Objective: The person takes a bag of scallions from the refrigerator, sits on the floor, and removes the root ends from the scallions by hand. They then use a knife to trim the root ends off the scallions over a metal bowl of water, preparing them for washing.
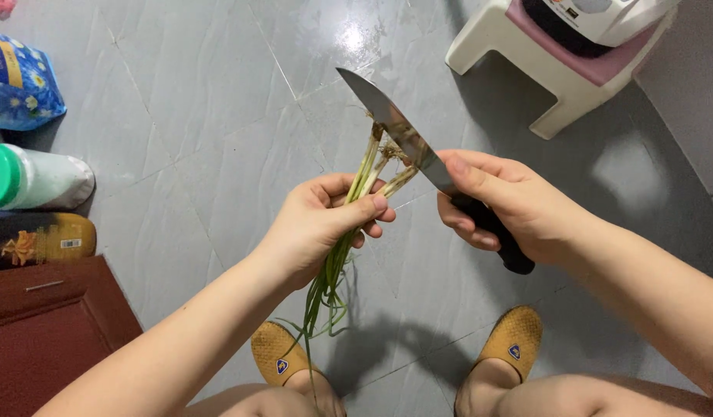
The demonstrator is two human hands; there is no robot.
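Root ends trimmed over grey tiled floor (217,154).
Thin green scallion bunch (364,181) clamped in left hand (322,224); black-handled steel knife (403,131) gripped by right hand (511,201); blade best kept angled away from fingers.

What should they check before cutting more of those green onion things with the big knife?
1. Left hand grips the bunch of thin green onion stalks with pale root ends firmly: ok.
2. Right hand wraps the black handle of the long shiny steel kitchen knife: ok.
3. Blade rests against the root ends, above the left fingers: ok.
4. Left fingertips well clear of the edge: not ok, they sit close below it.
5. Something firm under the cut: not ok, the bunch is held in the air over the grey tiled floor.
6. Blade sharpness: cannot tell.
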